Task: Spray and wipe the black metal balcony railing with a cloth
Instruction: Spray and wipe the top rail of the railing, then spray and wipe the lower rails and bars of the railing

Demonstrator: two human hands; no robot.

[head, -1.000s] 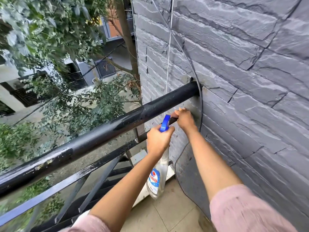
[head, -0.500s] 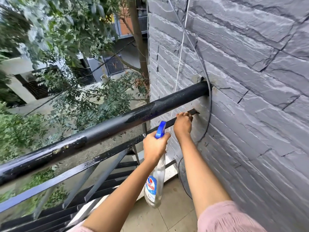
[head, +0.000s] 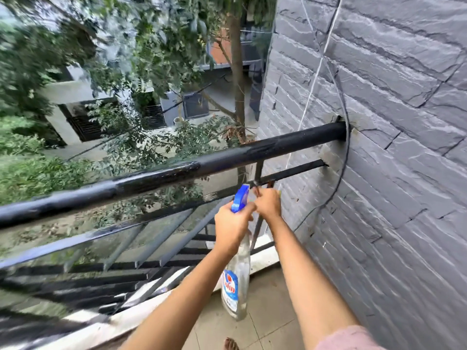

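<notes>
Far left, beyond the balcony: blurred trees [head: 75, 72] and buildings below. Black railing [head: 177, 170] runs from near left up to far right, its round top rail glossy and streaked and ending in the wall. Under it a flat lower bar [head: 298, 171] also meets the wall, with slanted slats below.

Centre: left hand [head: 232, 228] grasps the neck of a spray bottle [head: 236, 281]. The bottle is clear with a blue-red label and hangs roughly upright inside the railing, above the tiled floor [head: 273, 311]. Its blue trigger head [head: 241, 198] sticks up above the fist, near the lower bar.

Just right of it and touching the left hand, the right hand [head: 269, 204] is clenched, fingers hooked over the lower bar beside a vertical post. No cloth can be made out; it may be hidden under the hand.

Right: grey stone wall [head: 391, 173] with a black cable [head: 347, 157] and a white cord [head: 316, 79] running down it. Toes [head: 231, 346] and a pink sleeve [head: 348, 339] at the bottom edge.
</notes>
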